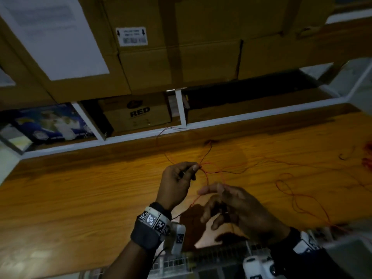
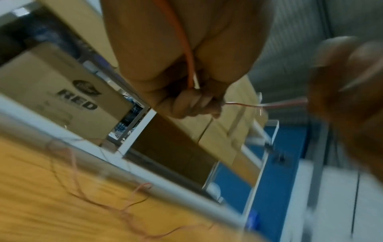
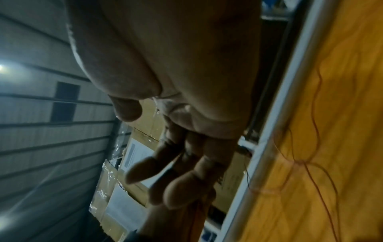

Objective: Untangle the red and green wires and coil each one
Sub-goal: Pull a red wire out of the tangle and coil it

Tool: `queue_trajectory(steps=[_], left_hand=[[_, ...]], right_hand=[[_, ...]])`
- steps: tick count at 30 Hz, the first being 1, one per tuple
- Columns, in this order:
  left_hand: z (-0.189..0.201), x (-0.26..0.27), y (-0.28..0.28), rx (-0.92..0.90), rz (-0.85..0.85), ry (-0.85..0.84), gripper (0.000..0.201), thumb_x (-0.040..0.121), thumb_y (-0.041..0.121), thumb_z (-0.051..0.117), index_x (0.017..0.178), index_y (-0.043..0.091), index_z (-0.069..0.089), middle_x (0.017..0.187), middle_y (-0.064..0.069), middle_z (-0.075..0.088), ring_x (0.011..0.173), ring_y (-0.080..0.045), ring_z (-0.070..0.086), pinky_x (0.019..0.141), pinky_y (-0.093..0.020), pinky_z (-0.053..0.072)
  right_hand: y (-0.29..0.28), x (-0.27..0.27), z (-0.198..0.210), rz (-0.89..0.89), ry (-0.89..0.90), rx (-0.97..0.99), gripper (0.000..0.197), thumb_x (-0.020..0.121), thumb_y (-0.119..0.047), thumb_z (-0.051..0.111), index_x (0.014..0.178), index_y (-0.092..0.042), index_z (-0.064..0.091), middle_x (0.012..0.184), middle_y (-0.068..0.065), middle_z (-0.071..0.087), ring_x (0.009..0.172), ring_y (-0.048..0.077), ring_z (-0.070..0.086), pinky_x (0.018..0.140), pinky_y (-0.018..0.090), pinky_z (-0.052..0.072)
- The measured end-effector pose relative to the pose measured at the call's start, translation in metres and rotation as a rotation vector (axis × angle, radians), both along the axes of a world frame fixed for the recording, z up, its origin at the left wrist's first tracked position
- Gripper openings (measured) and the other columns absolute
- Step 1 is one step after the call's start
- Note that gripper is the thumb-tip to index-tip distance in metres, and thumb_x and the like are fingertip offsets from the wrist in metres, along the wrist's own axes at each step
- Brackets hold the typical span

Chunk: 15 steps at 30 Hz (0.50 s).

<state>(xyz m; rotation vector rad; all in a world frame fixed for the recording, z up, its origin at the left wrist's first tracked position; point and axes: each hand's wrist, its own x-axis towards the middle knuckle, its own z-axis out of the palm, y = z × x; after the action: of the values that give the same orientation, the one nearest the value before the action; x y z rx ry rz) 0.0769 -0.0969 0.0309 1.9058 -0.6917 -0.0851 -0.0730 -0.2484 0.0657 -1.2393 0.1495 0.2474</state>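
Two hands meet just below the centre of the head view, raised above a wooden table [image 1: 80,188]. The left hand [image 1: 177,184] comes up from the lower middle of the frame with its wrist bent back and its fingers curled, thumb and forefinger pinching the red wire [image 1: 206,174] at a point where several strands cross; in the left wrist view the same pinch shows near the middle, an orange-red strand running down the palm into the closed fingertips and a thin strand leaving them toward the right edge. The right hand [image 1: 235,204] enters from the lower right, back of the hand toward the camera, fingers spread and loosely bent; a red strand passes over its fingertips, but the blur hides whether it grips that strand, and the right wrist view shows only extended fingers with nothing plainly held. One red wire is clear, its long run lying roughly left to right across the table, from the pinch out to loose loops at the right of the frame. A darker strand, the green wire [image 1: 241,170], runs alongside it toward the right; its colour is hard to judge in the dim light. One cardboard box [image 1: 138,115] printed RED sits on the shelf at the upper middle.
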Motion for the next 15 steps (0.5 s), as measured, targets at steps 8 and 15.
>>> queue_trajectory(steps=[8, 15], left_hand=[[-0.004, -0.036, -0.004, 0.090, -0.134, 0.058, 0.023, 0.100, 0.030, 0.061, 0.104, 0.016, 0.079, 0.074, 0.000, 0.072, 0.054, -0.017, 0.061, 0.051, -0.028, 0.047], [-0.009, -0.052, -0.013, 0.064, -0.276, 0.120, 0.019, 0.103, 0.021, 0.060, 0.104, 0.026, 0.079, 0.085, 0.002, 0.077, 0.072, -0.019, 0.072, 0.060, -0.040, 0.057]], right_hand=[[-0.018, -0.036, -0.012, -0.175, 0.061, 0.181, 0.045, 0.095, -0.045, 0.051, 0.098, -0.005, 0.071, 0.076, 0.017, 0.066, 0.082, 0.036, 0.070, 0.071, 0.040, 0.055], [0.015, -0.036, 0.003, -0.115, 0.011, 0.373, 0.032, 0.099, -0.030, 0.056, 0.100, 0.002, 0.064, 0.066, 0.010, 0.052, 0.067, 0.027, 0.063, 0.066, 0.039, 0.055]])
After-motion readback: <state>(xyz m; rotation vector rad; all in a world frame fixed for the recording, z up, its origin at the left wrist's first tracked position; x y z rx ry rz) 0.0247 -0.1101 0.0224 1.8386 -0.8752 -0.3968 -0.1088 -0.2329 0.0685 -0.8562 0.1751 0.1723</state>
